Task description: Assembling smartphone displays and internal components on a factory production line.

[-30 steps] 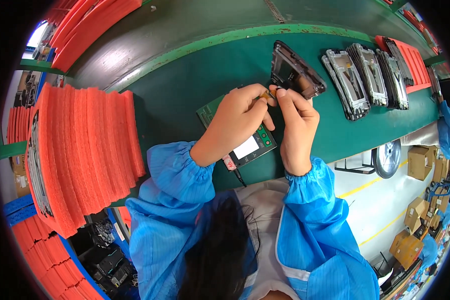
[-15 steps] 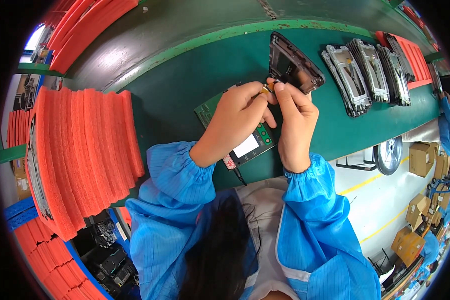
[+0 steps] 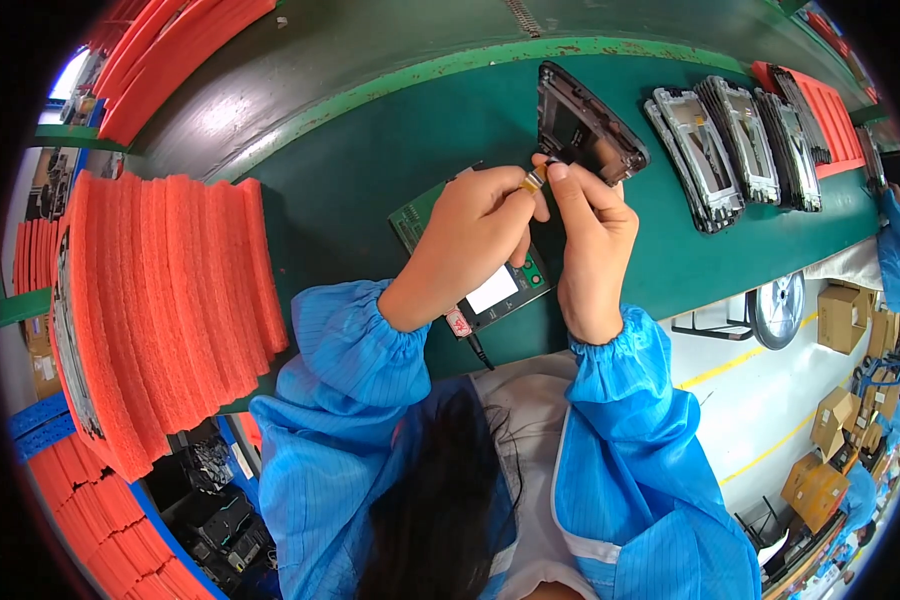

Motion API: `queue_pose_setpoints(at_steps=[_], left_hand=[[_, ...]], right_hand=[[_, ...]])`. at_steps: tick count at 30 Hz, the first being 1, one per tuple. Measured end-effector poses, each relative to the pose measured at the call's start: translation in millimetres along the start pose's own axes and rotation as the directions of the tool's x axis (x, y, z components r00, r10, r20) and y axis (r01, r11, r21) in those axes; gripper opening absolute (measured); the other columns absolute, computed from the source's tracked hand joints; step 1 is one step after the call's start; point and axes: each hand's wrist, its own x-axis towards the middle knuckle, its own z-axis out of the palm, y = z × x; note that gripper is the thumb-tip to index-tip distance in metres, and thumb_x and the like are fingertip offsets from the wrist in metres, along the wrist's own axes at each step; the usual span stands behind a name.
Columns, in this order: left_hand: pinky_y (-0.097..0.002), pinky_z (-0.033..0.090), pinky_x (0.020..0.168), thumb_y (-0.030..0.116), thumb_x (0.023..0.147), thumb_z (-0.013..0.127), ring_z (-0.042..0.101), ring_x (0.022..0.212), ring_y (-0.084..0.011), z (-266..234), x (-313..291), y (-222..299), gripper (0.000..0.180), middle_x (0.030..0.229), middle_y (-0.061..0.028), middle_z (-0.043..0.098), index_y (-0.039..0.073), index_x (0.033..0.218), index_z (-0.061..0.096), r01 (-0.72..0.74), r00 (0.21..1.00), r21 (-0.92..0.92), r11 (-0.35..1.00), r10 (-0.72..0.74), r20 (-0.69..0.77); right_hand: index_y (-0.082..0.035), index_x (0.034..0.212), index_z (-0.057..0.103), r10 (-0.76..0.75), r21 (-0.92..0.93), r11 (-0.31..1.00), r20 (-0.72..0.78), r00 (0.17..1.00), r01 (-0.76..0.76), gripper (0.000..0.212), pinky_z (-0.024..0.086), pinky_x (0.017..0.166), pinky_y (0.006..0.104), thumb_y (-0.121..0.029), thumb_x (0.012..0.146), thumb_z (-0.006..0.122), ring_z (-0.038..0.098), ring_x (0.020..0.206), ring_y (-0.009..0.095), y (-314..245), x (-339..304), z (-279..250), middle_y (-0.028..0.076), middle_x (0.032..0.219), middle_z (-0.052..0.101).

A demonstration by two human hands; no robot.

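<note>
Both of my hands meet above a green circuit board device with a small white screen and round green buttons. Between the thumb and fingers of my left hand is the end of an orange flex cable. My right hand grips the lower edge of a dark phone-like display frame, which stands tilted up over the bench. Its thumb presses by the flex cable. My fingers hide where the cable's ends join. A cord with a pink-and-white tag runs from the device's near edge.
A tall row of red foam sheets stands at the left, with thin panels at its outer side. Several stacks of display frames lie at the right on the green bench, beside a red foam sheet. Cardboard boxes sit beyond the bench.
My left fingers have shifted slightly on the flex cable and curled in, showing more of its orange part. The display frame and my right hand are nearly unmoved.
</note>
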Motion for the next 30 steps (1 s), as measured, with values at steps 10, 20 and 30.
queue_pose_setpoints(at_steps=[10,20,30], left_hand=[[-0.0306,0.035,0.044,0.011,0.087,0.044,0.049,0.043,-0.0127,0.5,1.9,-7.6,0.024,0.047,-0.0083,0.050,-0.003,0.070,0.055,-0.045,0.999,-0.002,0.999,0.045,-0.030],[-0.0270,0.034,0.048,0.007,0.088,0.039,0.045,0.047,-0.0101,-1.1,1.8,-5.5,0.021,0.051,-0.0063,0.052,-0.002,0.077,0.054,-0.027,1.000,0.093,0.995,0.027,-0.005],[-0.0266,0.033,0.047,0.008,0.090,0.040,0.045,0.047,-0.0088,2.2,3.1,-10.4,0.021,0.051,-0.0054,0.053,-0.001,0.078,0.055,-0.081,0.995,0.123,0.989,0.087,-0.048]], right_hand=[[0.005,0.099,0.070,0.006,-0.047,0.999,0.012,1.000,-0.005,0.017,0.044,0.084,0.0258,-0.009,0.092,0.062,0.058,0.090,0.011,-3.9,-0.5,-0.7,0.009,0.100,0.068],[0.005,0.098,0.070,0.021,-0.077,0.997,0.032,0.999,-0.019,0.016,0.045,0.082,0.0241,-0.008,0.091,0.063,0.059,0.089,0.010,-3.5,2.2,-2.9,0.011,0.099,0.069],[0.005,0.098,0.069,0.012,-0.043,0.999,0.033,0.999,-0.010,0.015,0.046,0.081,0.0239,-0.007,0.091,0.064,0.061,0.088,0.011,-1.3,2.1,-5.0,0.010,0.097,0.070]])
